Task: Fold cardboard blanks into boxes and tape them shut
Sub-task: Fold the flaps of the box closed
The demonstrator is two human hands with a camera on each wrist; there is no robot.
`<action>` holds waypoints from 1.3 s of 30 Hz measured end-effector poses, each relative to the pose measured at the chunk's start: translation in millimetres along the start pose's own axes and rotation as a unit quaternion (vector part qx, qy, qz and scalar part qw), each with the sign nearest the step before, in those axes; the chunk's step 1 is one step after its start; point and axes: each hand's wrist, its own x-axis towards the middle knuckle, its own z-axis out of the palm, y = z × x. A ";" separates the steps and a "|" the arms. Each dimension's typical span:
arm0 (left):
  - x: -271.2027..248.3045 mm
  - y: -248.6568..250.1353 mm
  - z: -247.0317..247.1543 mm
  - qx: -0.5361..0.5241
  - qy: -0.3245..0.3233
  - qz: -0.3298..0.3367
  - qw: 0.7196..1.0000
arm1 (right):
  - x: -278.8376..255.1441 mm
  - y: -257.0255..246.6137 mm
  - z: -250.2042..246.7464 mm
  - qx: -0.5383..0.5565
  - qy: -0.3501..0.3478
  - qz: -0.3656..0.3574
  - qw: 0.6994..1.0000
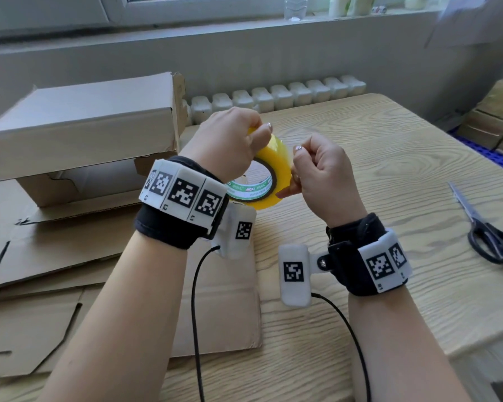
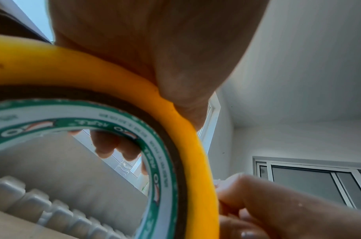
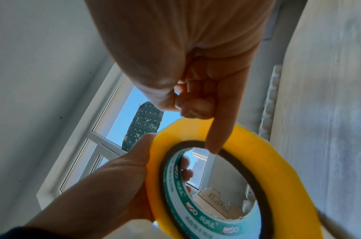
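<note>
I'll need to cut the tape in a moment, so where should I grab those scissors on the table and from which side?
Take the scissors by the black handle loops, the end nearest you. They lie flat on the table with blades pointing away, so come down from above with your right hand, though it is busy at the tape roll now.
</note>
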 end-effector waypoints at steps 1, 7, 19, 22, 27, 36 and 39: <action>0.5 -0.2 0.4 -0.002 -0.001 -0.004 1.000 | 0.7 0.7 0.2 0.012 0.000 0.010 1.000; 0.1 2.5 6.1 -0.009 -0.018 -0.023 1.000 | 3.6 5.6 2.5 0.016 0.010 0.065 0.998; -0.7 -7.7 -3.1 -0.050 -0.024 -0.042 0.998 | 9.4 12.4 0.6 0.039 0.120 0.095 0.987; -1.3 -1.8 -3.4 -0.058 -0.063 -0.075 0.994 | 10.8 14.1 2.6 0.085 0.111 0.129 0.982; -5.1 6.3 -1.7 0.040 -0.110 -0.094 0.989 | 8.0 8.4 0.5 0.096 0.099 0.095 0.986; -2.5 11.2 9.8 0.040 -0.106 -0.089 0.990 | 7.8 3.2 0.5 0.196 0.092 0.125 0.968; -4.0 14.1 12.8 0.045 -0.083 -0.088 0.992 | 6.1 -0.1 0.6 0.222 0.091 0.132 0.962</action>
